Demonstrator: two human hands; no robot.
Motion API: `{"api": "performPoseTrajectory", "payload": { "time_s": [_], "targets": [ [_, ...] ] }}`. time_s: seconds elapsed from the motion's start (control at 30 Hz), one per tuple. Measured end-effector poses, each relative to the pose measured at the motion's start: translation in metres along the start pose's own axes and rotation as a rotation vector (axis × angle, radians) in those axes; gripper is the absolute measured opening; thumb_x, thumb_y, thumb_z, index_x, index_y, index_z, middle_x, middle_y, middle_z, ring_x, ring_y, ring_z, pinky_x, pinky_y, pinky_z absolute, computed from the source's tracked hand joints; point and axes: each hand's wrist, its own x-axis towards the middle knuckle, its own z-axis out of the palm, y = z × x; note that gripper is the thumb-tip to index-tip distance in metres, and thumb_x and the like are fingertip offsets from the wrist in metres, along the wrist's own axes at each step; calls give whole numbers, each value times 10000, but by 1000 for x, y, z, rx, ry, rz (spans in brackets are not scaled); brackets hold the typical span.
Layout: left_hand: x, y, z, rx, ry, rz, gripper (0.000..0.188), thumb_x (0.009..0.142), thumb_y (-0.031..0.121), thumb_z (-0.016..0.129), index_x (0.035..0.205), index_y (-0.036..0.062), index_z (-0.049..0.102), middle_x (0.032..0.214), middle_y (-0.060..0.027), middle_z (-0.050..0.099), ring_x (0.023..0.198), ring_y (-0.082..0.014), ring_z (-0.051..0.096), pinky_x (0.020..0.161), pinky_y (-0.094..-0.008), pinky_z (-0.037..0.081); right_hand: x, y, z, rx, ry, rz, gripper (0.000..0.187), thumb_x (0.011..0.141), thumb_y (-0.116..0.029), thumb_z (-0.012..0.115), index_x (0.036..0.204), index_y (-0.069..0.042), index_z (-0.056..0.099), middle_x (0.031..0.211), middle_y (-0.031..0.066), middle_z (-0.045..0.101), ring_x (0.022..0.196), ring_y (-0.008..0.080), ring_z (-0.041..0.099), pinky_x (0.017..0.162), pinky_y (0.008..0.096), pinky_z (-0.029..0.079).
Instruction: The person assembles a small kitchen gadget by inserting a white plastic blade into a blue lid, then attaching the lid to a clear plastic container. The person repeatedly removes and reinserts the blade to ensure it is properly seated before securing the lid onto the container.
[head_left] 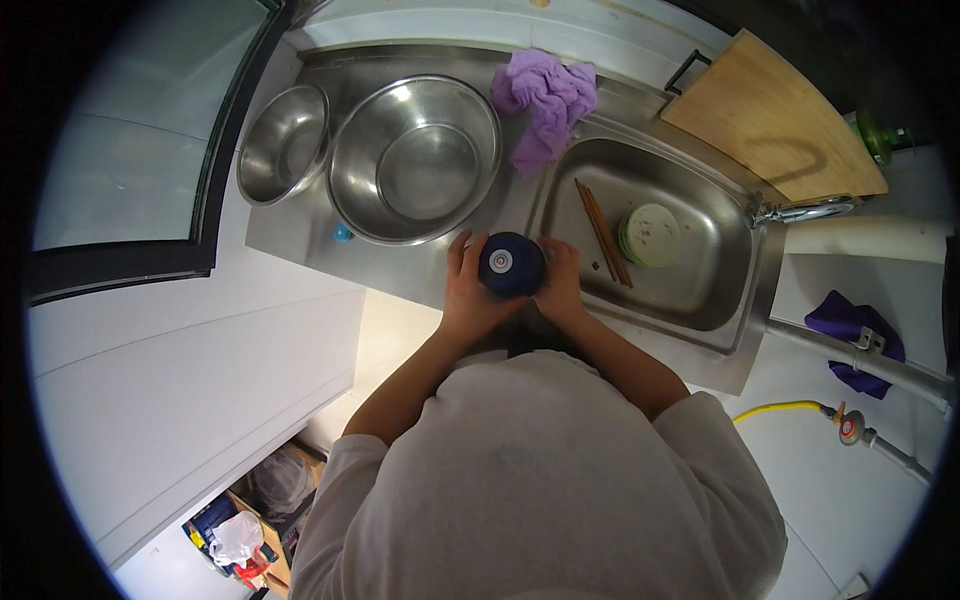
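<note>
**Both hands around a dark blue round object at the sink's edge**

At the centre of the frame, the left hand [468,290] and the right hand [560,285] hold a dark blue round object [511,264] between them — it has a pale disc on the face turned to the camera. The left hand's fingers are curled up along its left side with their tips near its top; the right hand's fingers wrap its right side, pressed together. Whether the object is a bowl seen from below or something else cannot be told.

The object hangs over the steel counter just left of the sink basin [690,290]. In the basin lie a pair of brown chopsticks [602,232], slanted, and just right of them a pale green plate [650,234]. A steel tap [805,211] juts in from the basin's right rim.

Above the hands stands a large steel bowl [415,158], and a smaller steel bowl [283,143] sits touching it at upper left. A crumpled purple cloth [545,100] lies at top centre — partly draped toward the basin. A wooden cutting board [775,115] fills the upper right. At right, a dark purple rag [850,325] hangs on a pipe, near a yellow hose [775,408].
</note>
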Motion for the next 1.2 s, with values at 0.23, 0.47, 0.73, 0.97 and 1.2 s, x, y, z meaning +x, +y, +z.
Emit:
{"api": "performPoseTrajectory", "payload": {
  "time_s": [0.23,0.47,0.73,0.97,1.2],
  "targets": [
    [-6,-16,8,-325,-148,-201,960,570,133,825,1360,67,283,1262,-177,451,1162,-316,490,922,-397,457,0,-4,-8,24,-23,-16,217,622,-71,656,830,-10,679,1201,145,514,1134,363,413,958,415,358],
    [-7,-17,10,-262,-106,-146,930,562,178,823,1336,92,316,1233,-194,474,1145,-364,492,921,-412,447,-1,1,-7,141,-165,161,315,672,-65,640,983,-10,638,1128,159,538,1043,347,507,906,394,416],
    [-4,-10,7,-224,-94,-88,880,575,159,800,1317,91,332,1226,-198,471,1127,-381,491,915,-426,444,-7,2,-3,164,-70,157,335,670,-73,644,1003,-35,646,1094,161,587,1021,338,552,879,385,446],
    [-4,-13,11,-270,-115,-171,883,564,149,786,1319,86,332,1223,-203,473,1120,-384,496,912,-428,445,-4,10,-13,126,-206,132,409,666,-93,643,1071,-41,624,1163,167,559,1064,334,541,902,375,438],
    [-2,-5,9,-185,-119,-137,887,562,156,795,1319,90,339,1206,-201,482,1092,-384,514,890,-426,459,-4,26,-28,400,-304,110,456,681,-112,639,1124,-20,577,1247,182,520,1110,316,539,925,368,433]
  ]
}}
